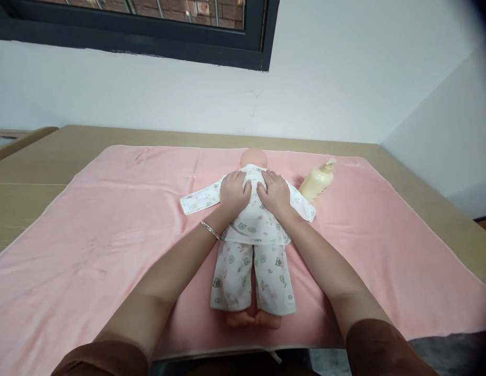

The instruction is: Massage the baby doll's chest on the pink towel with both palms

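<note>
A baby doll [250, 219] lies on a pink blanket [121, 250], its bald head at the far end and its bare feet towards me. It wears a white pyjama top and trousers with small printed figures, and its face is not visible. Both sleeves stretch out to the sides. My left hand [234, 194] rests flat on the left side of the doll's upper back, fingers pointing to its head. On the right side, my right hand [274, 192] lies in the same way. The two thumbs are close together but apart. Neither hand grips anything.
A cream pump bottle [318, 180] lies tilted on the blanket, close to the doll's right-hand sleeve. Under the blanket is a wooden table [31, 188], its far edge against a white wall [324, 94]. A dark window frame [149, 39] is above.
</note>
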Available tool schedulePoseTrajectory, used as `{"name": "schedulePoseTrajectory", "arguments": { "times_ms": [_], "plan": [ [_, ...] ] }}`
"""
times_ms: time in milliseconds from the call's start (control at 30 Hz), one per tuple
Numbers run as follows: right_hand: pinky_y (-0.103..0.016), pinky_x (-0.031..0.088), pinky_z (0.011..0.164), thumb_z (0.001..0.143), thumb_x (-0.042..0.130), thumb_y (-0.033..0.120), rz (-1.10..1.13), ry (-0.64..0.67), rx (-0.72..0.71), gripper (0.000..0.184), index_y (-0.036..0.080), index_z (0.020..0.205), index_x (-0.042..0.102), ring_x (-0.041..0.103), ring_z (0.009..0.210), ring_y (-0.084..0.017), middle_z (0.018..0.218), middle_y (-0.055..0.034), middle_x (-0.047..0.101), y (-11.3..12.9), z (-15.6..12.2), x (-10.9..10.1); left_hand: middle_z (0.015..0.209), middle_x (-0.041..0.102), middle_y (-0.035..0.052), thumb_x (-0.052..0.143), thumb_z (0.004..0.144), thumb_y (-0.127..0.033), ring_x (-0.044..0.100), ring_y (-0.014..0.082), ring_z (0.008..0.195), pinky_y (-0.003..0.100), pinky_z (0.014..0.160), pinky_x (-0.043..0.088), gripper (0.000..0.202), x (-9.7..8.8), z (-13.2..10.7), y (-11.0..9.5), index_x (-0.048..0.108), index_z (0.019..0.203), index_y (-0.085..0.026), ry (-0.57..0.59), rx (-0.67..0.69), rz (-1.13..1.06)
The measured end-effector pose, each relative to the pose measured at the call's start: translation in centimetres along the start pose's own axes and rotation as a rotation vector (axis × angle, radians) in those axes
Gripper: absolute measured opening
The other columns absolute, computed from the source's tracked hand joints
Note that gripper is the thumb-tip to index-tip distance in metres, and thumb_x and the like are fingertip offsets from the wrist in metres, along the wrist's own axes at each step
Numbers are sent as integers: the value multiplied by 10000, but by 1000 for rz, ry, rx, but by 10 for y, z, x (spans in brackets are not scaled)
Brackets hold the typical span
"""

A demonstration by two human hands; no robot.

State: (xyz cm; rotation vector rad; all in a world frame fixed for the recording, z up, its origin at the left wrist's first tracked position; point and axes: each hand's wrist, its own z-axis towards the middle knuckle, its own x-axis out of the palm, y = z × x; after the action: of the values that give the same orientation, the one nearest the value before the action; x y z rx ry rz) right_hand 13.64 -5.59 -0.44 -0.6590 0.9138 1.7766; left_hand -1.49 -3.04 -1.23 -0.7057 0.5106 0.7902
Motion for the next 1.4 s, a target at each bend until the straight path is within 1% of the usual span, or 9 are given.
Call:
{"name": "schedulePoseTrajectory", "arguments": {
  "times_ms": [100, 167, 400, 600, 767, 1000, 1200, 1300, 1400],
  "plan": [
    [-518, 331, 1120, 946, 405, 295, -24, 88, -66, 476, 110, 1368, 525, 474, 1327, -321, 1406, -168, 544, -2, 4, -1, 1208, 668, 128, 424, 923, -287, 586, 267, 1161, 423, 1039, 446, 347, 1, 3, 1, 625, 1166, -143, 61, 46, -39],
    [-510, 340, 1115, 952, 388, 273, -23, 100, -122, 469, 121, 1376, 519, 482, 1321, -311, 1408, -154, 546, -3, 5, -1, 1224, 663, 124, 419, 925, -283, 578, 259, 1178, 414, 1056, 437, 353, 0, 3, 1, 625, 1172, -138, 72, 59, -54],
    [-398, 414, 1092, 945, 405, 267, 2, -23, -204, 385, 167, 1213, 662, 577, 1238, -237, 1297, -105, 645, -5, -1, 4, 1235, 657, 127, 424, 909, -257, 572, 255, 1185, 401, 1069, 434, 369, -3, 5, -2, 616, 1194, -123, 113, 34, -71],
    [-320, 500, 984, 923, 439, 292, 5, -86, -130, 339, 195, 1079, 724, 631, 1172, -211, 1230, -77, 690, -2, -8, 2, 1293, 638, 108, 406, 924, -278, 548, 259, 1250, 429, 1107, 402, 387, -2, 5, 0, 601, 1232, -147, 152, 46, -44],
    [-342, 487, 983, 904, 457, 318, -3, -68, 13, 339, 191, 1078, 718, 632, 1153, -237, 1230, -96, 687, 4, -9, -4, 1223, 682, 108, 382, 939, -300, 593, 250, 1219, 393, 1023, 475, 359, -7, -3, -9, 677, 1108, -183, 98, -89, 49],
    [-390, 394, 1086, 939, 433, 324, 46, 26, 17, 381, 191, 1236, 632, 533, 1264, -253, 1327, -95, 621, 4, -2, -6, 1337, 612, 120, 420, 918, -304, 507, 270, 1316, 418, 1130, 387, 401, -8, 0, -10, 629, 1220, -143, 137, -205, 32],
    [-462, 227, 1191, 971, 390, 325, 92, 150, -29, 454, 129, 1357, 526, 405, 1384, -266, 1441, -126, 518, -3, 3, -3, 1224, 650, 120, 398, 920, -299, 559, 266, 1201, 422, 1082, 408, 377, -7, 5, -3, 607, 1198, -153, 166, -126, -44],
    [-525, 206, 1184, 975, 400, 339, 72, 163, -8, 429, 147, 1330, 546, 412, 1376, -290, 1436, -134, 521, -1, 5, -8, 1172, 663, 100, 420, 905, -296, 582, 257, 1128, 416, 1033, 438, 333, -8, 6, -1, 608, 1154, -180, 160, -128, -98],
    [-564, 230, 1166, 959, 434, 333, 79, 176, 13, 378, 149, 1236, 614, 465, 1333, -305, 1384, -150, 567, 5, 11, -27, 1158, 666, 96, 432, 900, -311, 589, 258, 1098, 417, 997, 458, 313, -8, 5, -1, 596, 1139, -192, 135, -153, -122]
  ]
}}
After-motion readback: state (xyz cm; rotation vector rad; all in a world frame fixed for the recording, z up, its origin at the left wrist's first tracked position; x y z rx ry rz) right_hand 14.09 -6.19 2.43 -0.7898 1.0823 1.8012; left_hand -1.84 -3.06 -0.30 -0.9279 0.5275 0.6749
